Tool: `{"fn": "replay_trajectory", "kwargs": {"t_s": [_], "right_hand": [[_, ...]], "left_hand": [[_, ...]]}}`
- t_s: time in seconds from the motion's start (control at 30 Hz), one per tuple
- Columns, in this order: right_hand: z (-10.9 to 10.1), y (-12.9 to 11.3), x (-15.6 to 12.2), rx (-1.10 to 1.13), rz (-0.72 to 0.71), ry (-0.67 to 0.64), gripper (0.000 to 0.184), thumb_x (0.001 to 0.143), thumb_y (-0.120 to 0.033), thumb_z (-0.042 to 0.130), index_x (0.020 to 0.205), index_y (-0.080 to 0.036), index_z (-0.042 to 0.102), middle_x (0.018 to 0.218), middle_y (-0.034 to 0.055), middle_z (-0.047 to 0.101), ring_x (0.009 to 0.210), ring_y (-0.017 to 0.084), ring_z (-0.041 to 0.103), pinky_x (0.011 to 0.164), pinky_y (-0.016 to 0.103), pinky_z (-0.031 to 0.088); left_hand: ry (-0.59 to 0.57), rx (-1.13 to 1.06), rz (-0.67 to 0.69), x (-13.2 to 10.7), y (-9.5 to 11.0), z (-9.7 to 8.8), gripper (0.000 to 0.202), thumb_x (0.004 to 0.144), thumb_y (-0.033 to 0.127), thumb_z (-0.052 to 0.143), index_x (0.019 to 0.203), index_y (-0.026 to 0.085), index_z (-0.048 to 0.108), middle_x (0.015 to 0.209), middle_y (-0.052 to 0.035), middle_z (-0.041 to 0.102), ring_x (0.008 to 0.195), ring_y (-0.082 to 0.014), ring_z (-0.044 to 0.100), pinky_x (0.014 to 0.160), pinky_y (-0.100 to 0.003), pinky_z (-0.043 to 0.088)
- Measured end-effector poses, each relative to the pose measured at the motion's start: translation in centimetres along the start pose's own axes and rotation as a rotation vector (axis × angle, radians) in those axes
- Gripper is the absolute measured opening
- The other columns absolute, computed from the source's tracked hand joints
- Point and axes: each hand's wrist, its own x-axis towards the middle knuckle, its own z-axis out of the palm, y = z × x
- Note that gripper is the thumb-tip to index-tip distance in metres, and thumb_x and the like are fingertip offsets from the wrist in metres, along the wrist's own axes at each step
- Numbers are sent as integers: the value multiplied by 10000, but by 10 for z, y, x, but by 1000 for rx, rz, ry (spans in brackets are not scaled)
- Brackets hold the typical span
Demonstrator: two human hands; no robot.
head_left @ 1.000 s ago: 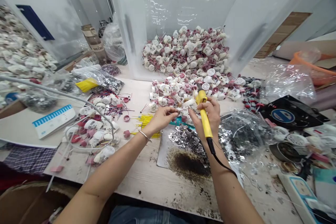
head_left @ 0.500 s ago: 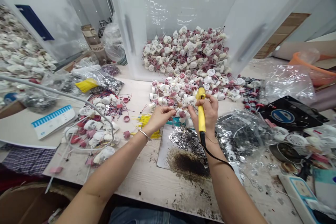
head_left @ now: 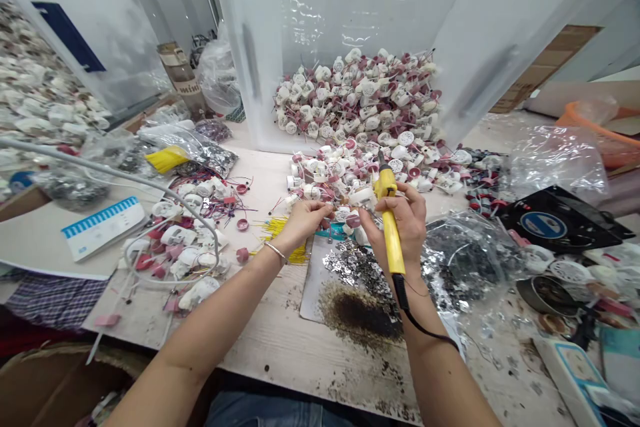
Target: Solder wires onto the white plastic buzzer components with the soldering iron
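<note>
My right hand (head_left: 406, 227) is closed around a yellow soldering iron (head_left: 391, 227). The iron's dark tip points away from me over the heap, and its black cord runs back along my forearm. My left hand (head_left: 306, 221) is pinched, thumb against fingers, at the near edge of a heap of white and pink plastic parts with thin wires (head_left: 360, 173). Whatever sits in that pinch is too small to make out. A small pink and white part (head_left: 353, 219) lies between both hands, close to my right thumb; I cannot tell whether it is touched.
Small metal plates (head_left: 350, 267) lie on a scorched board (head_left: 313, 293) nearest me. Yellow wires (head_left: 287, 240) are beside my left wrist. A translucent bin (head_left: 260, 80) stands behind the heap. Plastic bags (head_left: 465, 260) and a black fume fan (head_left: 555, 220) are rightward.
My right hand has shifted slightly right and turned the soldering iron, so its handle leans more to the right. My left hand stays pinched in nearly the same place. The view has shifted slightly.
</note>
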Motion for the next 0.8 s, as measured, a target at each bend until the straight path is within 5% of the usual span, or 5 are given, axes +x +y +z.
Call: {"fn": "replay_trajectory", "kwargs": {"t_s": [0.2, 0.37, 0.67, 0.8], "right_hand": [[-6, 1, -7, -6, 14, 9, 112, 761, -268, 639, 786, -221, 541, 1135, 42, 499, 1123, 223, 550, 909, 439, 486], [-7, -1, -7, -6, 36, -1, 119, 754, -265, 644, 788, -218, 541, 1141, 45, 501, 1134, 227, 544, 921, 448, 474], [-6, 0, -9, -26, 43, -18, 115, 738, -275, 647, 776, -212, 559, 1135, 53, 508, 1044, 209, 581, 823, 386, 513], [-3, 2, -11, -30, 37, -19, 106, 738, -267, 640, 768, -206, 560, 1131, 53, 504, 1035, 205, 581, 822, 376, 515]], "left_hand": [[-33, 43, 60, -1, 2, 1, 112, 794, 193, 593, 790, 133, 688, 650, -4, 634, 517, -78, 519, 517, -209, 419], [-104, 121, 141, -3, -1, -3, 281, 770, 195, 642, 1042, 134, 678, 788, -48, 694, 603, -105, 582, 595, -246, 482], [-31, 292, 339, -6, -2, -4, 121, 760, 186, 651, 858, 166, 718, 891, -54, 696, 810, -159, 594, 744, -286, 466], [-34, 275, 343, -4, -4, -3, 243, 790, 180, 618, 1023, 162, 686, 881, -50, 695, 748, -143, 596, 705, -282, 475]]}}
